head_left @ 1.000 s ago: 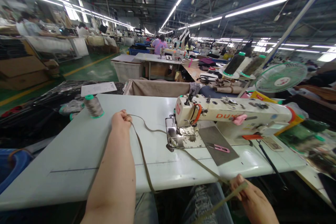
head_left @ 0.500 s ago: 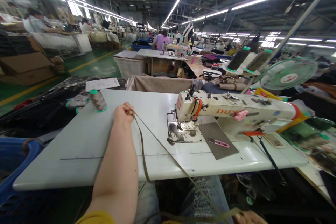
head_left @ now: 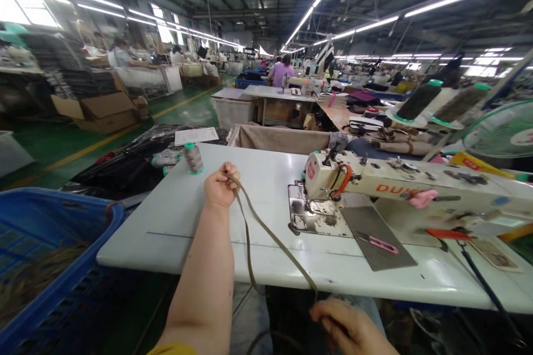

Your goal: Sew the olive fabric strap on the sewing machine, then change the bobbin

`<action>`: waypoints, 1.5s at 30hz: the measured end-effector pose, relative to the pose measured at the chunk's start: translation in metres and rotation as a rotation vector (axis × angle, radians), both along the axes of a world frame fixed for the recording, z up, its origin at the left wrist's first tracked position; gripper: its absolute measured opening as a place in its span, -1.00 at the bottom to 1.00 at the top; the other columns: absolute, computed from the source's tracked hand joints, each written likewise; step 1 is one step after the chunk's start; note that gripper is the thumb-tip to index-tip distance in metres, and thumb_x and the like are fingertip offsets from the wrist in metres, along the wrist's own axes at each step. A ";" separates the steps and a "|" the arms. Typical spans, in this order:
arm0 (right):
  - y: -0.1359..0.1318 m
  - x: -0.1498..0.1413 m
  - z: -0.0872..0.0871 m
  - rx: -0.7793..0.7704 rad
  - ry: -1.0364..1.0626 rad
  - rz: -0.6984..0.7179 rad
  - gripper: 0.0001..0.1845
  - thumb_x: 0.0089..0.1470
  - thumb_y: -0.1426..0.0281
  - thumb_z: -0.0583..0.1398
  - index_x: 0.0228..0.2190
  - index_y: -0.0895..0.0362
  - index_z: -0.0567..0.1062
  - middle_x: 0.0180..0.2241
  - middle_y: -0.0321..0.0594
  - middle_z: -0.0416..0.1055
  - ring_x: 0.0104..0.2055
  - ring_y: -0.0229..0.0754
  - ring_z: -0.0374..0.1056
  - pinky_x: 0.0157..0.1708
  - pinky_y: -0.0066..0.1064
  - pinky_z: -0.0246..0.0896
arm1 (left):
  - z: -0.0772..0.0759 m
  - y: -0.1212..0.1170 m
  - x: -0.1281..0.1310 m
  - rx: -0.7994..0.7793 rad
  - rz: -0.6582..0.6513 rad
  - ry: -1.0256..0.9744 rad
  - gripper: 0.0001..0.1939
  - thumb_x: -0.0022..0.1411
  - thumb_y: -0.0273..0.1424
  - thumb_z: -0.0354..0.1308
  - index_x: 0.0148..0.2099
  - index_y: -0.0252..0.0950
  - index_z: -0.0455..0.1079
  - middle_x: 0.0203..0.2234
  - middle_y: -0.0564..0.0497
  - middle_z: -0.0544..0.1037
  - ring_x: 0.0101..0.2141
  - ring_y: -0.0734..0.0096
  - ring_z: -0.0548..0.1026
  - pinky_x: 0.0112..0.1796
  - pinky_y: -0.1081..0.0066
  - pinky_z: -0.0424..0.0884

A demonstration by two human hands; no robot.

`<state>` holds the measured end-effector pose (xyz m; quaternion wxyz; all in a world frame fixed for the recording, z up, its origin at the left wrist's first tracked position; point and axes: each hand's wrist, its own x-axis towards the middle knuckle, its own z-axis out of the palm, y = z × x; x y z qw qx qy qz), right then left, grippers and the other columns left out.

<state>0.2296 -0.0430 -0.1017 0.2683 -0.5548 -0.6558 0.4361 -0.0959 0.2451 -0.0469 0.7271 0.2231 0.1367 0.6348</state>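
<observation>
My left hand (head_left: 222, 184) is raised over the white sewing table and closed around a narrow olive-brown fabric strip (head_left: 278, 239). One length of the strip hangs from the fist past the table's front edge. The other runs slanting down to my right hand (head_left: 352, 326), whose fingers pinch it just below the edge, above my lap. More of the strip loops dimly under the table. To the right of the left hand stands a sewing machine (head_left: 400, 180); a grey thread cone (head_left: 193, 158) is upright behind and left of that hand.
Pink-handled thread snips (head_left: 381, 243) lie on a grey mat (head_left: 387, 258) beside the needle plate. A blue plastic basket (head_left: 112, 233) holding brownish strips stands at the left. Beyond the table are a fabric-lined bin (head_left: 278, 137), a fan (head_left: 503, 130) and people at other machines.
My view has swung left, bringing the blue basket further in. The right hand has come up from my lap towards the table edge, and the strip between the hands hangs in a looser curve.
</observation>
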 end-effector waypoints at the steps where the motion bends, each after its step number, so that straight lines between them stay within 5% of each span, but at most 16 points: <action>1: 0.011 -0.010 0.004 0.036 0.001 0.020 -0.76 0.31 0.29 0.22 -0.16 -0.08 0.72 -0.18 -0.18 0.67 -0.07 -0.01 0.57 0.02 -0.26 0.48 | -0.001 -0.006 0.000 0.012 -0.007 -0.002 -0.65 -0.34 -0.58 0.11 -0.38 -0.27 0.16 -0.51 0.16 0.00 -0.60 0.62 0.00 -0.65 0.62 -0.15; 11: 0.120 -0.086 0.039 0.505 0.028 -0.031 -0.59 0.36 0.26 0.19 0.19 -0.01 0.52 0.23 -0.01 0.44 0.23 0.06 0.40 0.08 -0.13 0.50 | -0.005 -0.026 0.009 0.098 -0.210 0.056 -0.55 -0.14 -0.41 0.38 -0.38 -0.24 0.09 -0.48 0.16 -0.05 -0.57 0.61 -0.05 -0.59 0.58 -0.28; 15: 0.160 -0.104 0.038 0.547 -0.012 0.011 -0.42 0.36 0.20 0.21 0.34 0.01 0.37 0.34 0.02 0.35 0.39 0.11 0.25 0.33 0.05 0.29 | -0.007 -0.024 0.012 0.139 -0.353 0.120 -0.53 -0.07 -0.26 0.47 -0.36 -0.25 0.19 -0.50 0.17 0.00 -0.56 0.60 -0.08 -0.59 0.54 -0.31; 19: 0.178 -0.117 0.034 0.438 0.099 0.117 -0.51 0.37 0.11 0.20 0.19 0.09 0.50 0.17 0.02 0.52 0.22 0.06 0.42 0.30 -0.01 0.29 | -0.007 -0.023 0.013 0.170 -0.414 0.171 -0.55 -0.03 -0.23 0.48 -0.31 -0.26 0.25 -0.50 0.16 0.06 -0.56 0.60 -0.09 -0.60 0.53 -0.28; 22: 0.172 -0.114 0.034 0.313 0.146 0.137 -0.56 0.36 -0.01 0.19 -0.12 0.08 0.64 -0.14 -0.11 0.61 -0.04 -0.03 0.49 0.12 -0.15 0.38 | -0.007 -0.020 0.013 0.186 -0.408 0.197 -0.53 -0.04 -0.20 0.47 -0.31 -0.25 0.25 -0.51 0.17 0.05 -0.57 0.60 -0.09 -0.61 0.53 -0.26; 28: 0.134 -0.070 0.043 0.108 0.210 -0.015 -0.37 0.23 -0.22 0.25 -0.42 0.11 0.58 -0.48 -0.27 0.42 -0.39 -0.19 0.29 -0.30 -0.35 0.25 | -0.016 -0.016 0.018 0.159 -0.504 0.366 -0.57 -0.03 -0.24 0.52 -0.26 -0.31 0.39 -0.56 0.21 0.08 -0.59 0.64 -0.09 -0.62 0.59 -0.29; 31: 0.111 -0.043 0.047 0.020 0.214 -0.043 -0.34 0.15 -0.26 0.29 -0.47 0.11 0.54 -0.51 -0.28 0.40 -0.44 -0.23 0.21 -0.37 -0.37 0.17 | -0.021 -0.017 0.022 0.131 -0.556 0.470 -0.61 0.01 -0.32 0.54 -0.22 -0.38 0.47 -0.58 0.18 0.18 -0.60 0.70 -0.09 -0.60 0.61 -0.31; 35: 0.086 -0.013 0.047 -0.023 0.126 -0.071 -0.37 0.14 -0.23 0.32 -0.43 0.12 0.58 -0.56 -0.34 0.30 -0.46 -0.24 0.16 -0.41 -0.38 0.10 | -0.021 -0.020 0.025 0.130 -0.462 0.499 -0.61 -0.04 -0.38 0.57 -0.26 -0.37 0.46 -0.53 0.11 0.31 -0.60 0.74 -0.05 -0.58 0.61 -0.31; 45: 0.074 0.009 0.032 0.017 0.067 -0.105 -0.50 0.19 -0.11 0.30 -0.32 0.09 0.67 -0.38 -0.23 0.48 -0.27 -0.10 0.35 -0.18 -0.28 0.27 | -0.025 -0.020 0.025 0.126 -0.300 0.470 -0.59 -0.03 -0.39 0.58 -0.24 -0.31 0.42 -0.57 0.23 0.17 -0.60 0.72 -0.08 -0.60 0.64 -0.23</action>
